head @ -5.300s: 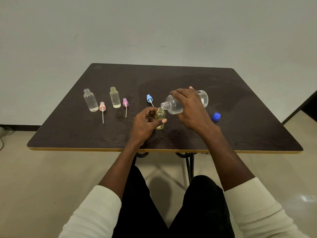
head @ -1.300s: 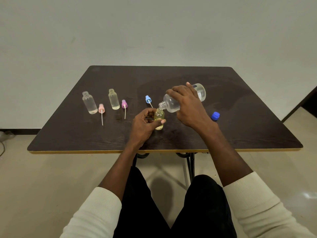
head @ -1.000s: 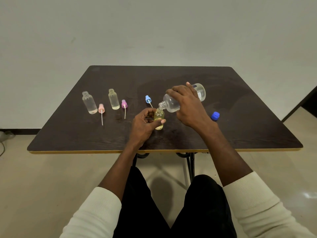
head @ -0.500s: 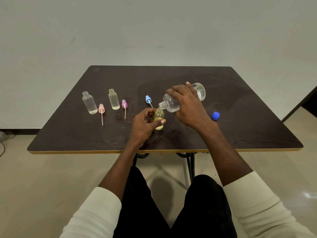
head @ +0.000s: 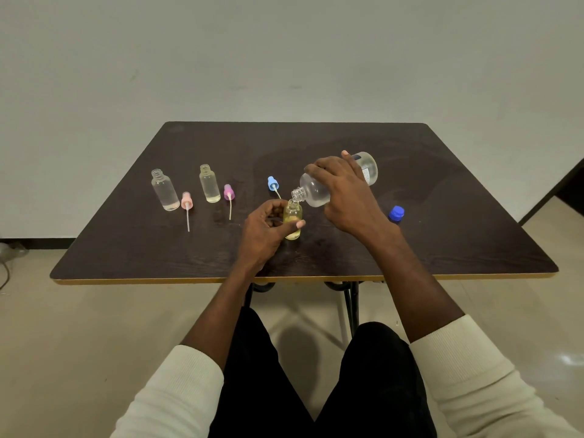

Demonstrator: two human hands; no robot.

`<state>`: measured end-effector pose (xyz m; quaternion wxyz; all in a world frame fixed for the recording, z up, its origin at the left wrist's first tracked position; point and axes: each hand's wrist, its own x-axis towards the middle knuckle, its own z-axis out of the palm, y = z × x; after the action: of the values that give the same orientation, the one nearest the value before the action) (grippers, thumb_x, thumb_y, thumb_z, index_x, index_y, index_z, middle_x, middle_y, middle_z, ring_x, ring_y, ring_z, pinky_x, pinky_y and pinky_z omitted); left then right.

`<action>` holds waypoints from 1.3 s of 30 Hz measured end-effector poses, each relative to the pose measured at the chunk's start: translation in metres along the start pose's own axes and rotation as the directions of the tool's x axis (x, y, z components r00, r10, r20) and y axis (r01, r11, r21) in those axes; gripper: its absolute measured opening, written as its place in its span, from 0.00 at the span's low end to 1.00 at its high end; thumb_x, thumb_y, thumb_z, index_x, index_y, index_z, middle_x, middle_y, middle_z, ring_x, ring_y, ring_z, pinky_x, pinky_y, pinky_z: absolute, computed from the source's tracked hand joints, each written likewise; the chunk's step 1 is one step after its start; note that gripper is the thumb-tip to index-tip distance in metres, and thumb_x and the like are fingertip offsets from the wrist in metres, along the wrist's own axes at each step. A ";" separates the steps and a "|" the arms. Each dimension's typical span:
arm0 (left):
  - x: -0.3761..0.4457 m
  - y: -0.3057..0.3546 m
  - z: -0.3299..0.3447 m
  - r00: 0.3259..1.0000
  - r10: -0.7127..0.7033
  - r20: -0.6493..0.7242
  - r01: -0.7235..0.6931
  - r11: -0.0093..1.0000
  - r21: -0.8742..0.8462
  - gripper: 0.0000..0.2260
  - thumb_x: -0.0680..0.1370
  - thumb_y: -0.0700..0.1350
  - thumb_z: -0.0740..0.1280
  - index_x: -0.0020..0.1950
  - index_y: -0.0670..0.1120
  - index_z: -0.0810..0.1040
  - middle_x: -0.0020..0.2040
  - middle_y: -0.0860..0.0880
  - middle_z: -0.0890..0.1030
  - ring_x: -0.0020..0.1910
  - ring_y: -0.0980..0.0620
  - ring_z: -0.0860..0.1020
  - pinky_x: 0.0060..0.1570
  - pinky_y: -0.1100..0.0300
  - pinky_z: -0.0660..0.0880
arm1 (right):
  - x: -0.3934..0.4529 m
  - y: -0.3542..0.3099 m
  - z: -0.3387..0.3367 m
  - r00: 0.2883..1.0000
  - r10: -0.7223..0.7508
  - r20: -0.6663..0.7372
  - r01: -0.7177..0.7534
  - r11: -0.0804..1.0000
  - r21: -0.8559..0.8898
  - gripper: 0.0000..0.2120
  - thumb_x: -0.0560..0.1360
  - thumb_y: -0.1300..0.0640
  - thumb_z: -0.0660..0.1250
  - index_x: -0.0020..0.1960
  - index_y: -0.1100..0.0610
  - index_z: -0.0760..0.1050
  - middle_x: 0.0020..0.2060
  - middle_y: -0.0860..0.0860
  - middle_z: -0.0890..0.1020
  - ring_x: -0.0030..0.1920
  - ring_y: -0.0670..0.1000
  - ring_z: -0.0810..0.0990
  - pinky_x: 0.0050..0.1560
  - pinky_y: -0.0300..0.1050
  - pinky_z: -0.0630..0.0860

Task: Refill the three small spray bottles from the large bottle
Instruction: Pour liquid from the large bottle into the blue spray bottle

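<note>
My right hand (head: 344, 194) grips the large clear bottle (head: 313, 192), tipped on its side with its open neck right over the mouth of a small yellowish bottle (head: 293, 218). My left hand (head: 265, 230) holds that small bottle upright on the dark table (head: 442, 216), thumb across its front. Two other small open bottles stand at the left: a clear one (head: 164, 191) and a pale yellow one (head: 209, 184). Three spray heads with dip tubes lie loose: pink (head: 186, 202), purple (head: 228, 194) and blue (head: 272, 183).
The large bottle's blue cap (head: 396, 214) lies on the table to the right of my right wrist. The table's front edge runs just below my forearms. A pale wall stands behind the table and a dark doorway edge shows at the far right.
Over the last second almost nothing has shifted. Compared with five seconds ago the large bottle's base is raised a little, so it is tipped more steeply.
</note>
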<state>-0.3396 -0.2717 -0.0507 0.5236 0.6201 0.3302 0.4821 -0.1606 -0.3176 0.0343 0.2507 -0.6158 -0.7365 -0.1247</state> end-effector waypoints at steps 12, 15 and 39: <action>-0.003 0.002 0.000 1.000 0.006 0.006 -0.006 1.000 0.000 0.16 0.70 0.39 0.80 0.55 0.49 0.82 0.51 0.42 0.86 0.50 0.42 0.85 0.52 0.52 0.82 | -0.001 -0.002 0.001 1.000 -0.005 -0.004 0.005 1.000 -0.012 0.34 0.63 0.69 0.71 0.68 0.56 0.74 0.62 0.54 0.76 0.67 0.54 0.71 0.77 0.47 0.43; -0.003 0.002 0.000 1.000 0.006 0.005 -0.006 1.000 -0.013 0.16 0.71 0.38 0.80 0.55 0.48 0.82 0.51 0.40 0.86 0.50 0.42 0.84 0.51 0.52 0.82 | -0.001 -0.002 0.000 1.000 -0.005 -0.011 0.005 1.000 -0.008 0.34 0.62 0.70 0.71 0.67 0.57 0.74 0.62 0.54 0.76 0.67 0.54 0.71 0.77 0.46 0.43; 0.000 0.006 -0.001 1.000 0.011 0.004 -0.011 1.000 0.022 0.16 0.69 0.43 0.80 0.54 0.53 0.82 0.50 0.43 0.86 0.50 0.41 0.85 0.52 0.49 0.83 | 0.003 -0.002 -0.001 1.000 -0.006 0.004 0.006 1.000 -0.017 0.33 0.63 0.69 0.70 0.68 0.57 0.74 0.62 0.54 0.76 0.67 0.55 0.70 0.77 0.47 0.42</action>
<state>-0.3411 -0.2730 -0.0454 0.5147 0.6284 0.3313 0.4801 -0.1625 -0.3157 0.0365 0.2437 -0.6160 -0.7376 -0.1304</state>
